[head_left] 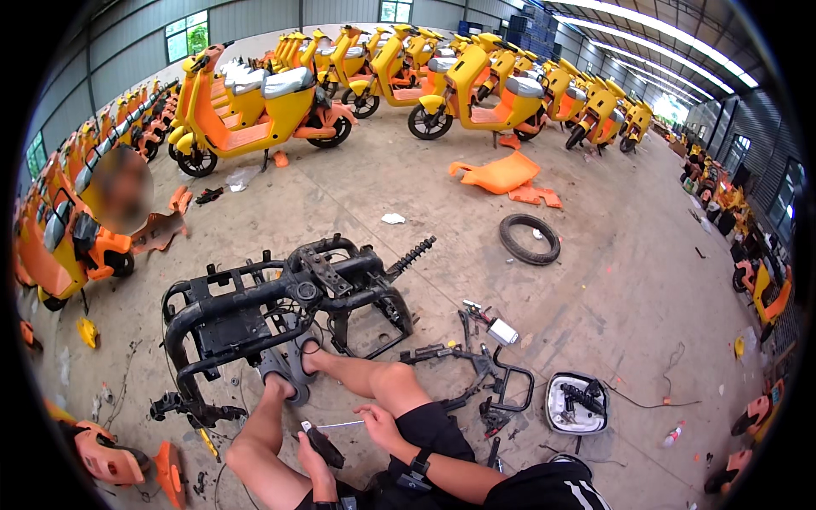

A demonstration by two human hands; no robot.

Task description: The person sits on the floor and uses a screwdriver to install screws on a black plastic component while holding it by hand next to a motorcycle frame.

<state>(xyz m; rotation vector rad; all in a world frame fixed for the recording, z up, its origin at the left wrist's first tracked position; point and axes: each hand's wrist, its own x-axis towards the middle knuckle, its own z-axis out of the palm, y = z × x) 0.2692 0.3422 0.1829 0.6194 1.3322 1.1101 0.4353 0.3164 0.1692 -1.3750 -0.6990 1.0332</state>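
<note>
Over my lap, my left hand (313, 463) is closed around a dark, elongated object (325, 447) with a small white end (306, 426). From that white end a thin, pale strip (338, 424) runs across to my right hand (380, 427). The fingers of my right hand are bent together at the strip's far end; their exact hold is too small to make out. Just beyond my legs lies a black metal scooter frame (225, 302) with a coil spring (415, 253) jutting from its right side. My feet in grey clogs (299, 361) rest against the near side of the frame.
To the right lie black bracket parts (512, 389), a silver box (502, 331) and a white-rimmed tub (552, 416) of dark parts. Farther off are a tyre (505, 241) and orange panels (501, 174). Yellow scooters (255, 115) stand in rows behind; a person (119, 191) is at left.
</note>
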